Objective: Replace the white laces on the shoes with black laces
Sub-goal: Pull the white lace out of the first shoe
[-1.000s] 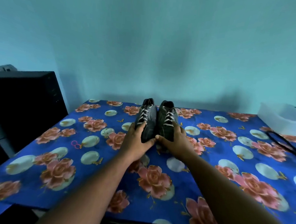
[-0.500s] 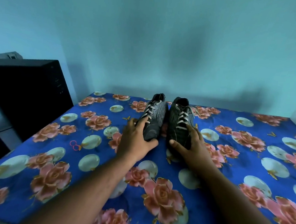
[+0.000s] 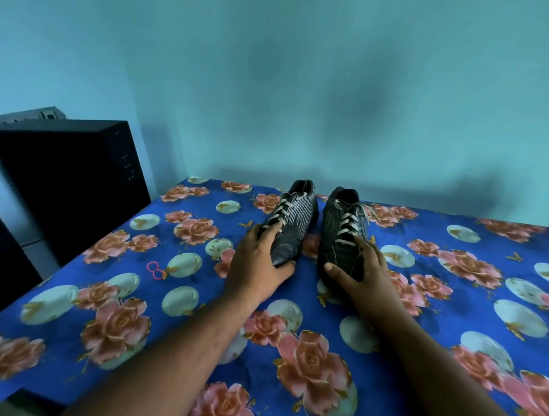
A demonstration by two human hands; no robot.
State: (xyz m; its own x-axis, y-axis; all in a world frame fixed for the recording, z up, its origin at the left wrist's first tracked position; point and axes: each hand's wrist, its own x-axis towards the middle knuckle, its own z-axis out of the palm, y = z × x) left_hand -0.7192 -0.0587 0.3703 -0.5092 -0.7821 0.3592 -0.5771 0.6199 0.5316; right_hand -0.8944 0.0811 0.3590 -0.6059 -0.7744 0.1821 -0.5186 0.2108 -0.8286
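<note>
Judging by their soft, light uppers, the two shoes [image 3: 293,223] are best gripped at the toes, where the left hand [image 3: 258,266] and right hand [image 3: 364,271] are curled, and the limp white laces [image 3: 346,223] pinched at their ends.

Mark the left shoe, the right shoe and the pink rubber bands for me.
left shoe [image 3: 293,223], head view, striped side panel.
right shoe [image 3: 341,244], head view, dark upper beside laces.
pink rubber bands [image 3: 154,270], head view, looped bands on cloth.
</note>
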